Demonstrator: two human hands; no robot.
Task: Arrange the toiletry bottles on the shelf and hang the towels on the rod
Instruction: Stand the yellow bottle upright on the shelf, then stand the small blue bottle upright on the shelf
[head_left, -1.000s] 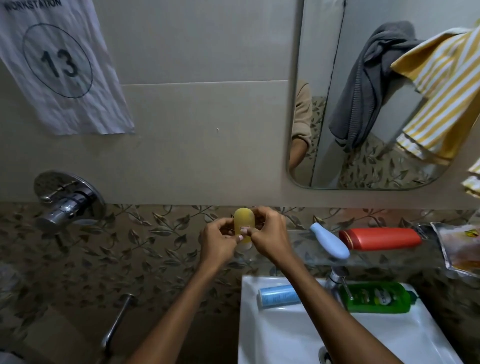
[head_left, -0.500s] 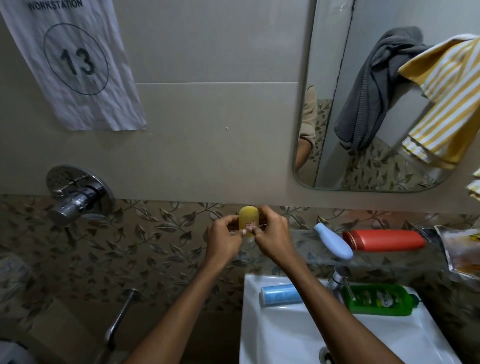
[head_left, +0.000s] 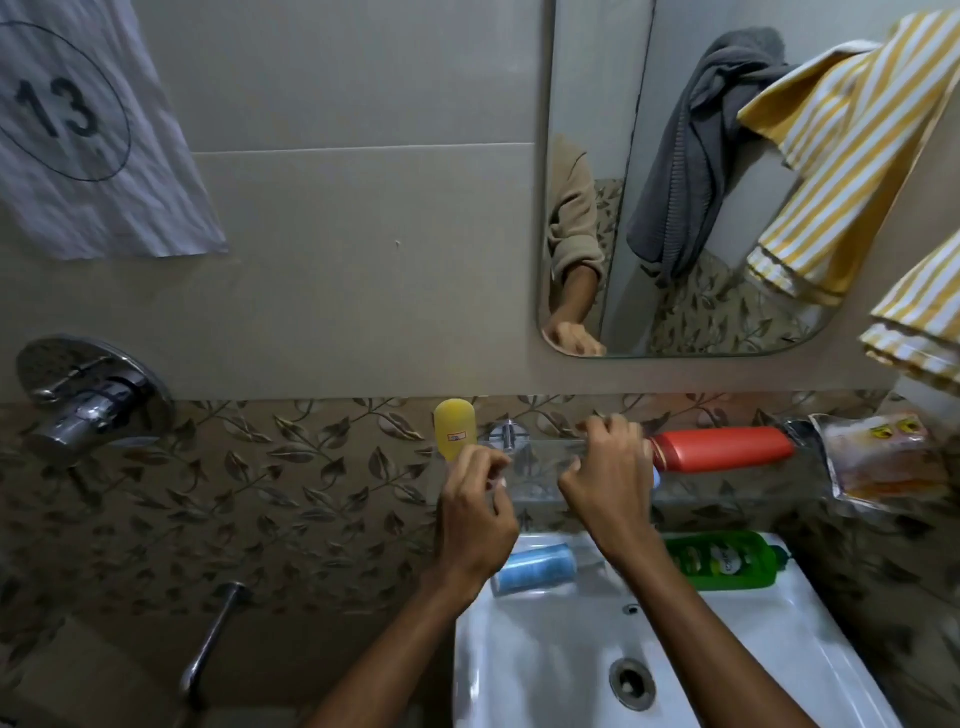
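The yellow bottle (head_left: 455, 427) stood upright at the glass shelf's (head_left: 727, 483) left end, the left hand (head_left: 475, 499) curled round its base. The right hand (head_left: 605, 470) was curled loosely beside the red bottle (head_left: 724, 449) lying on the shelf — whether it gripped anything I couldn't tell. The blue bottle (head_left: 537, 567) and green bottle (head_left: 727, 558) lay on the sink (head_left: 545, 670), unshelved. No rod was in view — the striped towel (head_left: 919, 332) was cut off.

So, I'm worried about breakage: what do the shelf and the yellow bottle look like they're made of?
The shelf looks like clear glass: the leaf tiles show through it, and a chrome bracket holds it. The yellow bottle looks like matte, slightly translucent plastic, probably squeezable, though I can't be sure.
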